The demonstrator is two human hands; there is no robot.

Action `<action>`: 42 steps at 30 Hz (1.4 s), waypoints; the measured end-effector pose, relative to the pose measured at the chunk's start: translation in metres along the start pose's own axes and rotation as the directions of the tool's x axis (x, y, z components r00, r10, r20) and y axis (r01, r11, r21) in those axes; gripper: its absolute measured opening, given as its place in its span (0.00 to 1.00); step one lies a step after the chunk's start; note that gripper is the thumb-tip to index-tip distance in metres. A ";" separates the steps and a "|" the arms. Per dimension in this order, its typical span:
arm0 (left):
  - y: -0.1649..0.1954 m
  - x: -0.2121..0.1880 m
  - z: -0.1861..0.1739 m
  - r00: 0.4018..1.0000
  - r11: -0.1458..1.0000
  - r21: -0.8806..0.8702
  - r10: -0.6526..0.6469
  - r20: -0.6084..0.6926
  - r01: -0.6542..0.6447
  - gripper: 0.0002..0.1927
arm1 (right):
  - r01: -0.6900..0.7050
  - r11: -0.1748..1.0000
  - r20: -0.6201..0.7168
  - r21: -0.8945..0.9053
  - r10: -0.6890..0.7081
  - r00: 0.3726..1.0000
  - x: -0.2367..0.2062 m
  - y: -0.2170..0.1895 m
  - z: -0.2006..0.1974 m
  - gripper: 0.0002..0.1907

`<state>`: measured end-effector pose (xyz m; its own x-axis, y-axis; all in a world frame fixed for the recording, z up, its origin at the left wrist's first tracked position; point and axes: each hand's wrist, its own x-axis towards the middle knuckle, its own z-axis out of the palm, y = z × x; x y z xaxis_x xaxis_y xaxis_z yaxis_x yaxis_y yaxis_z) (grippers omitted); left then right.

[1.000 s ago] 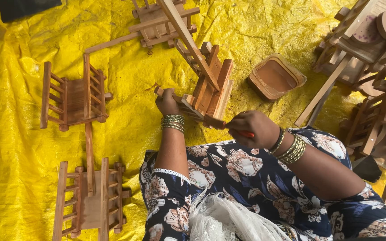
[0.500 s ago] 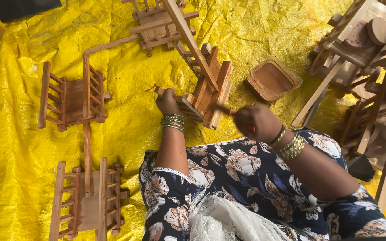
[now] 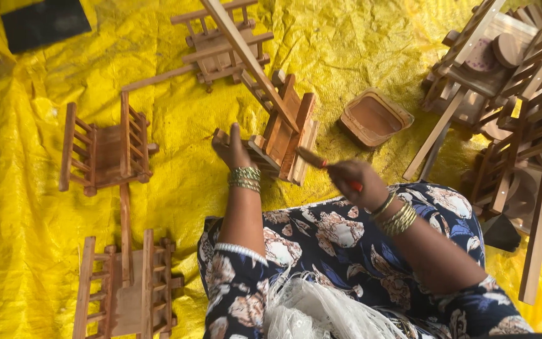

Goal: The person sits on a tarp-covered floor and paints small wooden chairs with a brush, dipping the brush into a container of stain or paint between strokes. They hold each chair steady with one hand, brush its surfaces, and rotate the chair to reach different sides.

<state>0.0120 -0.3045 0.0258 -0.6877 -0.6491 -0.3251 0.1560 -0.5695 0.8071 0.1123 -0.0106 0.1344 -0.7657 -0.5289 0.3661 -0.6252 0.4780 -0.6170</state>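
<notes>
A light, stiff slatted wooden cart, judged fragile at its rails, is steadied by the left hand, fingers closed on its 9 o'clock frame, while a brush is gripped in the right hand.

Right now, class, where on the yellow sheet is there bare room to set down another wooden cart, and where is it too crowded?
Bare yellow sheet lies along the left edge, beside the two left carts, and at top centre between the upper cart and the brown tray. The stacked carts crowd the right side; the left hand and right hand fill the middle.
</notes>
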 end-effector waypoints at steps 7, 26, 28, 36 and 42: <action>-0.005 -0.021 0.007 0.987 0.984 0.136 -0.129 0.092 0.116 0.50 | -0.018 0.997 -0.013 -0.070 0.017 1.000 -0.030 -0.008 0.023 0.16; 0.012 0.010 -0.003 0.977 0.972 0.104 -0.209 -0.034 0.211 0.40 | -0.659 0.749 -0.399 -0.066 0.585 0.706 -0.022 0.145 -0.039 0.13; 0.011 0.014 -0.007 0.984 0.981 0.082 -0.172 -0.055 0.176 0.36 | -0.705 0.700 -0.353 -0.117 0.634 0.688 -0.021 0.153 -0.034 0.14; 0.002 0.038 -0.029 0.997 0.995 -0.056 -0.079 0.016 0.080 0.28 | -0.679 0.709 -0.393 -0.192 0.578 0.715 -0.018 0.169 -0.027 0.13; -0.003 0.039 -0.046 0.994 0.995 -0.031 -0.091 0.056 0.093 0.23 | -0.695 0.708 -0.388 -0.126 0.609 0.691 -0.024 0.169 -0.030 0.13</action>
<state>0.0170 -0.3516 -0.0120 -0.7378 -0.5654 -0.3688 0.1136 -0.6424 0.7579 0.0206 0.1044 0.0421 -0.9690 0.1980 0.1476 0.0705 0.7945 -0.6032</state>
